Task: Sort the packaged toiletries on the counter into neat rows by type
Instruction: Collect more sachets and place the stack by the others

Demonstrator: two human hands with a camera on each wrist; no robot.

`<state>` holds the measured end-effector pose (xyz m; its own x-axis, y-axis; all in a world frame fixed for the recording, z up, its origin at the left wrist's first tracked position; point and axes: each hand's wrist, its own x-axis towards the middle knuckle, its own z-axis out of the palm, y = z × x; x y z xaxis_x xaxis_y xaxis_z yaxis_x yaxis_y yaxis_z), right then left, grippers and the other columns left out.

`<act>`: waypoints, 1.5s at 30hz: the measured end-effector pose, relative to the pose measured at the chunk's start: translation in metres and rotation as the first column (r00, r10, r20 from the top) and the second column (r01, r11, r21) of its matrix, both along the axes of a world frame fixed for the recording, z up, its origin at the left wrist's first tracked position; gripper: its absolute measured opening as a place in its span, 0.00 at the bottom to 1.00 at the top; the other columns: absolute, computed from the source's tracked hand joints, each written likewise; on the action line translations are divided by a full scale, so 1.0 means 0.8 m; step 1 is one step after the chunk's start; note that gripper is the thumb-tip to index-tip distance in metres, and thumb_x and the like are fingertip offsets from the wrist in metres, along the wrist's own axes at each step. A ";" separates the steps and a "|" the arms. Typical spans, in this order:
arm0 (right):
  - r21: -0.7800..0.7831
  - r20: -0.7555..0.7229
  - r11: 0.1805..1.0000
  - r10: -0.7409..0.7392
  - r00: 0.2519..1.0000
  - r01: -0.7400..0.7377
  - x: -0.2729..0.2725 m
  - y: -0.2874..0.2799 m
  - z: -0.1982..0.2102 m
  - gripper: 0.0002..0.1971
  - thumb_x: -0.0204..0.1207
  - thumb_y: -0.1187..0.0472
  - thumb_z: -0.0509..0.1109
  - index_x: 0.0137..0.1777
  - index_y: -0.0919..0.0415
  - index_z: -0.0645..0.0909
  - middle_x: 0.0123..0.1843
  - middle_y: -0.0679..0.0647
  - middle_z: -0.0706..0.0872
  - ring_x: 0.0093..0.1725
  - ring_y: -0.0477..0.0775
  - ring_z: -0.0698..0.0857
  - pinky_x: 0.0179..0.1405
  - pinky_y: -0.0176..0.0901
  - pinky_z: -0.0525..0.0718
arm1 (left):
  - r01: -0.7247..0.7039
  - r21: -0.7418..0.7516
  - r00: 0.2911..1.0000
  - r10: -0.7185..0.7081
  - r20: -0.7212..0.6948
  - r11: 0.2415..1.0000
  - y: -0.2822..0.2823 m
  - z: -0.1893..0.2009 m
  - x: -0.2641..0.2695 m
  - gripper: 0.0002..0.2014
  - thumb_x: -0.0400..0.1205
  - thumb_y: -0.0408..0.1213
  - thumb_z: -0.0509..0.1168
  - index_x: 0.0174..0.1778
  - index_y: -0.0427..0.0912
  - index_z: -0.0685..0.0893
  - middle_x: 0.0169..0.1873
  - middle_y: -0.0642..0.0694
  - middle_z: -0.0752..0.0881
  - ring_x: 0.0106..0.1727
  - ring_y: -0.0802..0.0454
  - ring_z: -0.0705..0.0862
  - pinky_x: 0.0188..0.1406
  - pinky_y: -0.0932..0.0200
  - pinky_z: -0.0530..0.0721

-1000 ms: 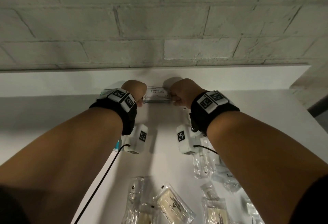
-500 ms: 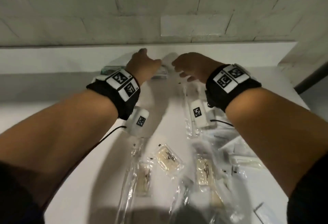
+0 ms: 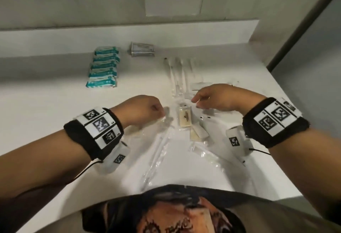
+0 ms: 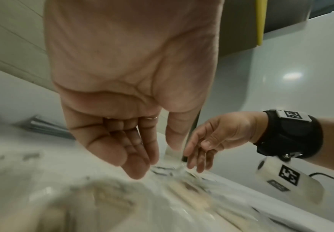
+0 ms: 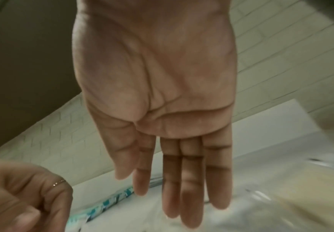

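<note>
Teal packets (image 3: 103, 66) lie in a neat column at the back left of the white counter (image 3: 46, 103). To their right sits a small stack of clear printed packets (image 3: 142, 48), then clear toothbrush packs (image 3: 177, 73) side by side. A loose pile of clear packets with beige items (image 3: 185, 117) lies in the middle. My left hand (image 3: 147, 109) hovers over the pile's left side, fingers loosely curled (image 4: 136, 157) and holding nothing. My right hand (image 3: 208, 97) hovers over its far right part, fingers straight (image 5: 181, 180) and empty.
A brick wall with a raised ledge (image 3: 129, 29) runs along the back of the counter. The counter's right edge (image 3: 287, 140) slants toward me beside a dark door frame (image 3: 302, 25). More crinkled clear wrappers (image 3: 156, 155) lie near my body.
Both hands have let go of the clear packet stack by the back ledge and pulled back toward me, over the loose pile. My head has tilted down.
</note>
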<state>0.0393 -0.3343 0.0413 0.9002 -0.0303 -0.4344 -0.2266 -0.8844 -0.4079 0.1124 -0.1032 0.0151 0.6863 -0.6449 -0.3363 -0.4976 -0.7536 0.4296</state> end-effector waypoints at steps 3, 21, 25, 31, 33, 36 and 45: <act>-0.168 -0.018 0.986 0.004 1.000 -0.007 -0.039 -0.006 -0.006 0.11 0.80 0.54 0.65 0.58 0.51 0.86 0.59 0.46 0.86 0.58 0.50 0.83 0.55 0.42 0.78 | 0.087 -0.049 0.996 -0.086 0.022 0.995 -0.008 -0.010 -0.031 0.10 0.82 0.45 0.64 0.56 0.50 0.86 0.51 0.55 0.84 0.54 0.54 0.82 0.58 0.55 0.80; -0.353 -0.151 0.934 -0.113 0.982 0.054 -0.153 -0.052 -0.026 0.23 0.72 0.42 0.70 0.61 0.55 0.79 0.58 0.51 0.81 0.53 0.54 0.82 0.50 0.46 0.81 | 0.285 0.369 0.818 -0.425 0.388 0.885 -0.074 -0.015 -0.053 0.15 0.84 0.37 0.54 0.59 0.47 0.85 0.55 0.46 0.81 0.55 0.44 0.80 0.53 0.53 0.77; -0.422 -0.197 0.906 -0.072 0.978 -0.019 -0.150 -0.038 -0.044 0.31 0.64 0.41 0.76 0.62 0.58 0.75 0.56 0.51 0.82 0.52 0.55 0.83 0.47 0.47 0.82 | 0.225 0.330 0.864 -0.344 0.368 0.917 -0.148 -0.014 -0.069 0.15 0.82 0.41 0.55 0.56 0.44 0.85 0.46 0.46 0.81 0.46 0.45 0.81 0.44 0.53 0.79; -0.364 -0.103 0.928 0.038 0.994 -0.073 -0.144 -0.044 -0.055 0.18 0.77 0.64 0.64 0.68 0.58 0.74 0.62 0.56 0.82 0.57 0.59 0.82 0.42 0.43 0.75 | 0.038 0.299 0.933 -0.141 0.330 0.953 -0.230 -0.020 -0.075 0.29 0.71 0.66 0.67 0.57 0.46 0.80 0.49 0.48 0.84 0.52 0.46 0.84 0.48 0.55 0.78; -0.315 0.012 0.949 -0.009 1.000 0.013 -0.143 -0.060 -0.055 0.25 0.78 0.66 0.60 0.75 0.54 0.67 0.63 0.57 0.82 0.59 0.60 0.82 0.43 0.45 0.75 | 0.042 0.238 0.945 -0.116 0.307 0.970 -0.238 -0.025 -0.074 0.32 0.69 0.62 0.72 0.62 0.44 0.77 0.53 0.46 0.83 0.54 0.45 0.84 0.47 0.56 0.79; -0.273 0.031 0.961 -0.036 0.999 0.044 -0.131 -0.082 -0.049 0.35 0.77 0.66 0.60 0.83 0.43 0.56 0.69 0.54 0.80 0.63 0.58 0.82 0.51 0.44 0.79 | 0.045 0.141 0.967 -0.079 0.241 0.989 -0.234 -0.034 -0.075 0.33 0.72 0.49 0.74 0.69 0.41 0.71 0.59 0.41 0.82 0.59 0.42 0.83 0.51 0.52 0.80; -0.320 -0.027 0.947 -0.021 0.999 0.011 -0.092 -0.139 -0.018 0.21 0.77 0.59 0.67 0.71 0.55 0.75 0.69 0.54 0.80 0.65 0.57 0.79 0.52 0.42 0.75 | 0.013 0.217 0.987 -0.047 0.153 0.976 -0.192 -0.032 -0.064 0.26 0.77 0.47 0.69 0.68 0.43 0.73 0.63 0.42 0.78 0.58 0.44 0.81 0.52 0.56 0.79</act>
<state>-0.0347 -0.4458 0.0265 0.8853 -0.1865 -0.4260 -0.2498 -0.9634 -0.0974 0.0611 -0.2564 -0.0102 0.7226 -0.5906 -0.3593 -0.5697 -0.8032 0.1744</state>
